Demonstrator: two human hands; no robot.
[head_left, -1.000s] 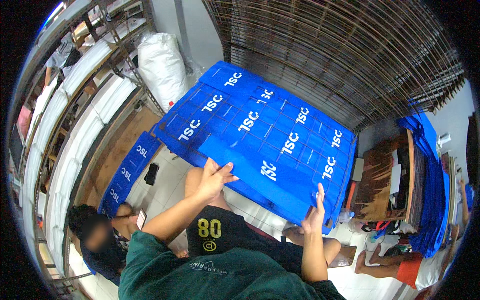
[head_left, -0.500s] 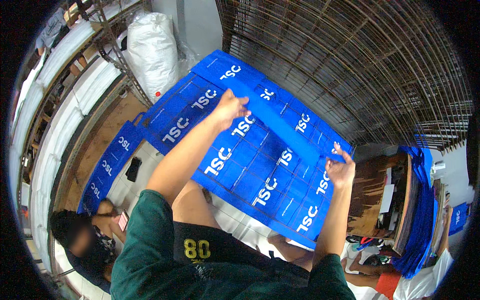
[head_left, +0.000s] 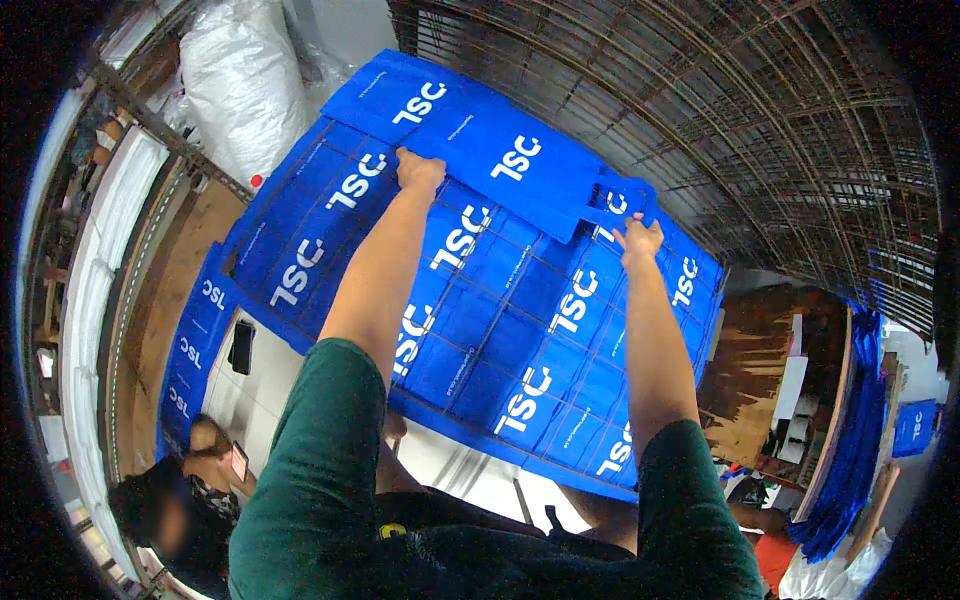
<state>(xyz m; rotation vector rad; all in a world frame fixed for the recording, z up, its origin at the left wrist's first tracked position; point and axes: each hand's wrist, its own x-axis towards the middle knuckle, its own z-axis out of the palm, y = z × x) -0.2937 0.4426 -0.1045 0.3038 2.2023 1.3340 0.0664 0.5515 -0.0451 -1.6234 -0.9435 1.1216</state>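
Observation:
A flat blue fabric bag (head_left: 515,165) with white print lies across the far part of a wire rack, over other blue printed bags (head_left: 465,310). At its near left edge is my left hand (head_left: 420,172), with the fingers closed on the fabric. My right hand (head_left: 641,240) is at the bag's looped handle (head_left: 632,188) on the right, thumb and a finger pinched at the loop and the other fingers loosely spread. Thin rack wires cross over the bags underneath.
Tall stacked wire racks (head_left: 680,90) rise behind. A white sack (head_left: 245,95) stands at far left. A seated person (head_left: 185,510) holds a phone at lower left, near a black phone (head_left: 241,347) on the floor. Blue fabric (head_left: 845,440) hangs at right by a wooden board (head_left: 745,370).
The blue bag, held up edge-on between both hands before, now lies flatter on the far part of the rack. Both hands have lowered with it, and my view has shifted.

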